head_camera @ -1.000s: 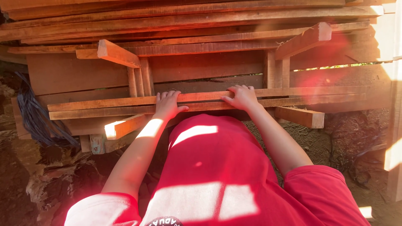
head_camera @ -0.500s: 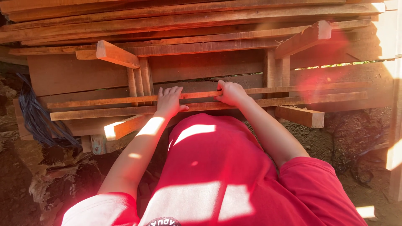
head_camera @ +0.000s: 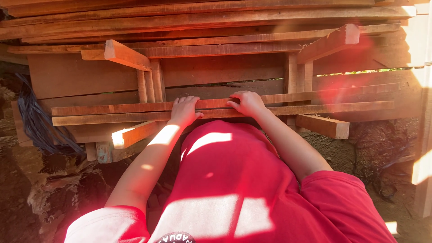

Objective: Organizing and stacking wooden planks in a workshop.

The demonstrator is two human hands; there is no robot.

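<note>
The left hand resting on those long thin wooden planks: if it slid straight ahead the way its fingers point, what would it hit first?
Probably the short upright wooden slats just beyond the left hand, which lies on the long thin reddish wooden planks. Depth is hard to judge.

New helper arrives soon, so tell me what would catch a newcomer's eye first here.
First, the two bare hands side by side at centre: left hand and right hand lie flat on two long thin planks lying level across a lumber stack. Next, the red shirt filling the foreground, sunlit in patches. A dark bundle of strips hangs at left.
</note>
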